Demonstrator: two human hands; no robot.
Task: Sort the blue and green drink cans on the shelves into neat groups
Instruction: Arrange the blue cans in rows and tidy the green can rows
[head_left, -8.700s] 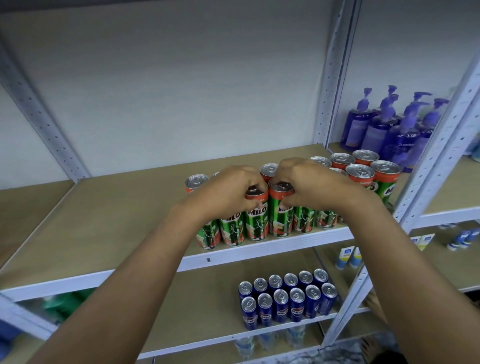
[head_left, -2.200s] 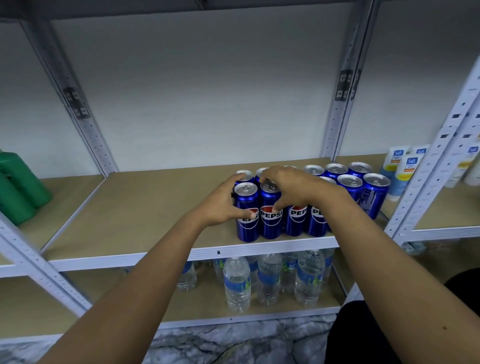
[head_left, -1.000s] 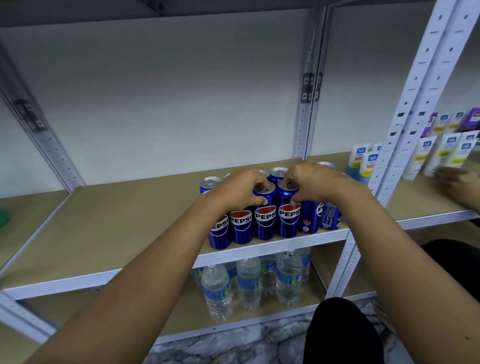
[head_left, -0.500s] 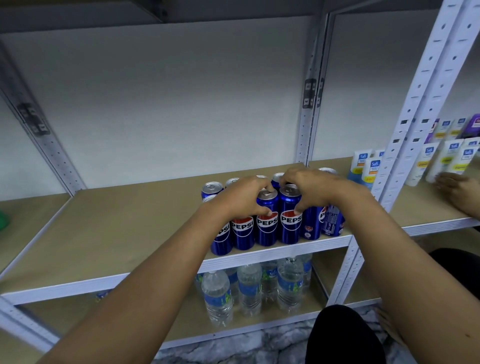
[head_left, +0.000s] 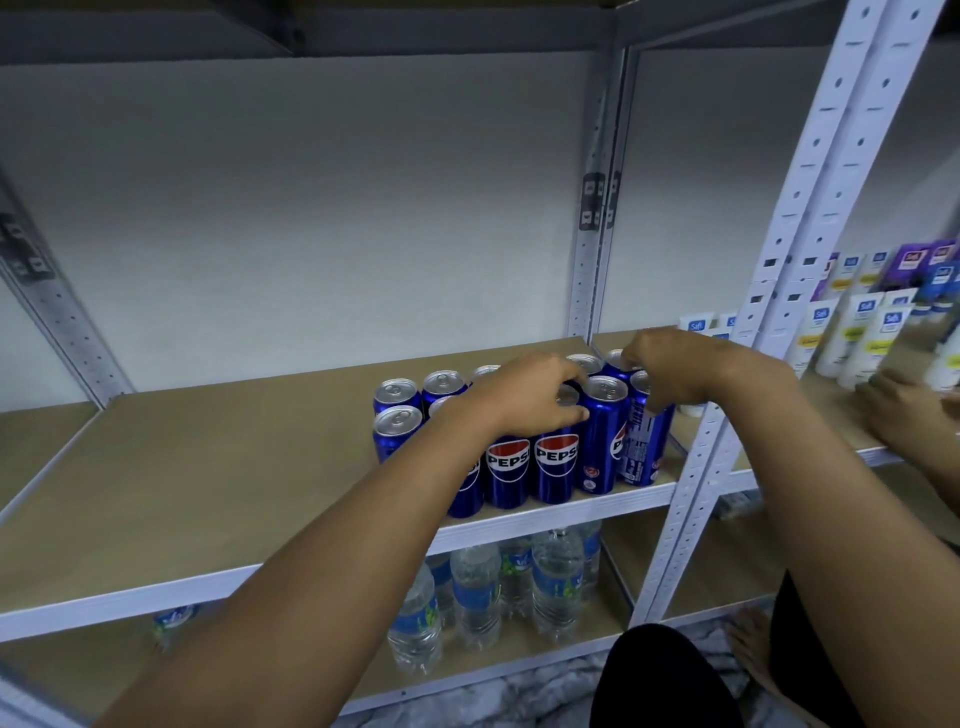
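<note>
Blue cans (head_left: 556, 465) stand upright in a tight cluster at the right end of the tan shelf board (head_left: 218, 467), in two rows running back from its white front lip. Front-row cans show the red, white and blue roundel with "PEPSI" in white letters; the rightmost can is turned so small print faces out, too fine to read. Silver tops with pull tabs show on the cans at the cluster's left end. The left hand (head_left: 524, 397) reaches over the middle of the cluster, fingers curled down round the top of a front-row can. The right hand (head_left: 670, 371) is over the cluster's right end, fingers bent down among the can tops there; whether it grips one cannot be told. Below the cans, on the next shelf down, stand clear water bottles (head_left: 475, 597) with blue labels. Right of the cans, past the white perforated upright (head_left: 779, 291), white tubes (head_left: 857, 338) marked "Safi" stand in the neighbouring bay, where another person's hand (head_left: 904, 410) rests.
</note>
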